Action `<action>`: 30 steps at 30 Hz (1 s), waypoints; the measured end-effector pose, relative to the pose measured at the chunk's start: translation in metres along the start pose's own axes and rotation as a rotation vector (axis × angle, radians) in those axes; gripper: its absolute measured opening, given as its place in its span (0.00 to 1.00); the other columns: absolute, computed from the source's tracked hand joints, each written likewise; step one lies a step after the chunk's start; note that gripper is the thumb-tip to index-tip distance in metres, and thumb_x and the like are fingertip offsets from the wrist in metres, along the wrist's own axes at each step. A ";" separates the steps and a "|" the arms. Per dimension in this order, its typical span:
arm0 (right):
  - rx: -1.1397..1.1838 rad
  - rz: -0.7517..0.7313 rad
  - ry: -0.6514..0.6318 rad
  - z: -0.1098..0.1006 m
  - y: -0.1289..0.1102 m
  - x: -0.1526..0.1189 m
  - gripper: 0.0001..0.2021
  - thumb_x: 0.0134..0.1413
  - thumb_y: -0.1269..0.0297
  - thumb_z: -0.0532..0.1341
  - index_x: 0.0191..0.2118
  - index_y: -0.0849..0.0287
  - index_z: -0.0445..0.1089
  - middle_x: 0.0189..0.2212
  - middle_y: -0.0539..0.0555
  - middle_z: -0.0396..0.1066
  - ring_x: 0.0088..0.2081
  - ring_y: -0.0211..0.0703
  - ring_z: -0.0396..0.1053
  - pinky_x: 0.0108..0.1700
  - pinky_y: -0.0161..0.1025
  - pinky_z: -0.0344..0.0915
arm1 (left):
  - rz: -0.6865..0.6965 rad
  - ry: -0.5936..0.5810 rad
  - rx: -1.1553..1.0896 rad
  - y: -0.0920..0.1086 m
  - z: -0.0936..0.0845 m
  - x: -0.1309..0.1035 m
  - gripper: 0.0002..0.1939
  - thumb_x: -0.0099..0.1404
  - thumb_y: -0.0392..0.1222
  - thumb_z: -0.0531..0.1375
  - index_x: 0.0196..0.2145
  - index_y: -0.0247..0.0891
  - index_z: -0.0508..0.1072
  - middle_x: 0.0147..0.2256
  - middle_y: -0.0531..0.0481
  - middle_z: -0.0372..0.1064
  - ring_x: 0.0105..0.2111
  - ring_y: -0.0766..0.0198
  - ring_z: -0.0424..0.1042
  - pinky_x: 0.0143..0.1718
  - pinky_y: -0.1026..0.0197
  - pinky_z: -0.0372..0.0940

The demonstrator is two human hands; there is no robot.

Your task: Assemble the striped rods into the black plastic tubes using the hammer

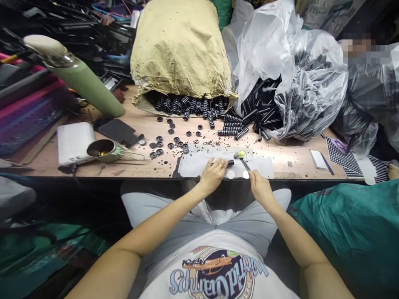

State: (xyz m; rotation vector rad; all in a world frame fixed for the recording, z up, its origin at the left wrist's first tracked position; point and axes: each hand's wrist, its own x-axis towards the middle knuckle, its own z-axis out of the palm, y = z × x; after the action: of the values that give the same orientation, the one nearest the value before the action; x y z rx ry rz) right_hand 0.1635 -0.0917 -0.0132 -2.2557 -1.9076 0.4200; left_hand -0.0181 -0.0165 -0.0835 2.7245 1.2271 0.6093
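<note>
My left hand (214,173) is closed round a short black tube (230,163), which lies along the pale plastic sheet (264,166) at the front of the bench. My right hand (260,187) grips the handle of a small hammer (245,164). The hammer has a yellow-green face on one side, and its head is just right of the tube's end; whether they touch, I cannot tell. Behind the sheet lie tiny dark bits, ridged black rollers (229,133) and round black caps (159,151). My fingers hide the tube's left part.
A large yellowish sack (181,45) spills ridged rollers at the back. Beside it, a clear plastic bag (314,91) holds many black tubes. To the left stand a green bottle (90,87), a metal cup (109,155) and a white box (73,141). A notepad (318,159) lies right.
</note>
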 end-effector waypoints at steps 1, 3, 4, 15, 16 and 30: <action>0.054 -0.028 0.049 -0.004 -0.006 -0.001 0.17 0.68 0.57 0.41 0.36 0.57 0.62 0.22 0.51 0.67 0.23 0.42 0.66 0.28 0.34 0.53 | -0.009 -0.010 0.011 0.006 0.002 0.000 0.22 0.69 0.37 0.49 0.59 0.32 0.63 0.57 0.34 0.62 0.59 0.50 0.59 0.61 0.43 0.49; 0.173 -0.108 0.141 -0.009 -0.020 -0.003 0.21 0.68 0.55 0.37 0.37 0.57 0.62 0.23 0.52 0.69 0.25 0.42 0.68 0.29 0.34 0.56 | -0.028 -0.039 0.024 0.018 0.007 -0.002 0.27 0.69 0.43 0.49 0.62 0.27 0.59 0.61 0.31 0.54 0.63 0.47 0.51 0.63 0.42 0.44; 0.205 -0.150 0.148 -0.009 -0.028 -0.003 0.21 0.68 0.55 0.36 0.38 0.57 0.63 0.25 0.53 0.70 0.26 0.42 0.69 0.29 0.34 0.58 | -0.038 -0.054 0.029 0.022 0.009 -0.003 0.29 0.68 0.44 0.49 0.63 0.25 0.57 0.63 0.31 0.51 0.64 0.47 0.48 0.63 0.42 0.44; -0.044 -0.169 0.027 -0.005 -0.038 0.017 0.18 0.68 0.54 0.41 0.39 0.57 0.63 0.28 0.54 0.72 0.29 0.45 0.70 0.29 0.35 0.50 | -0.127 -0.076 -0.013 0.018 0.004 0.011 0.21 0.65 0.30 0.47 0.54 0.26 0.67 0.49 0.33 0.69 0.51 0.50 0.67 0.51 0.50 0.62; -0.049 -0.126 0.059 -0.007 -0.031 0.023 0.18 0.68 0.54 0.41 0.38 0.57 0.63 0.28 0.54 0.72 0.29 0.44 0.69 0.29 0.35 0.49 | -0.129 -0.110 -0.041 0.020 -0.002 0.014 0.19 0.65 0.30 0.48 0.51 0.28 0.69 0.44 0.35 0.71 0.47 0.52 0.70 0.47 0.52 0.64; -0.216 0.053 0.342 0.001 0.024 0.136 0.14 0.63 0.60 0.52 0.49 0.65 0.63 0.47 0.64 0.67 0.50 0.53 0.61 0.46 0.43 0.58 | -0.896 0.140 -0.269 -0.104 -0.015 0.166 0.09 0.66 0.36 0.54 0.40 0.24 0.67 0.41 0.29 0.67 0.46 0.48 0.66 0.47 0.46 0.60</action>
State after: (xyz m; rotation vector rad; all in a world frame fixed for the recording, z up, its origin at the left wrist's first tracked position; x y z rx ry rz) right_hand 0.2060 0.0373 -0.0359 -2.3254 -1.7902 -0.1688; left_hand 0.0025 0.1747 -0.0419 1.6676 1.9972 0.7486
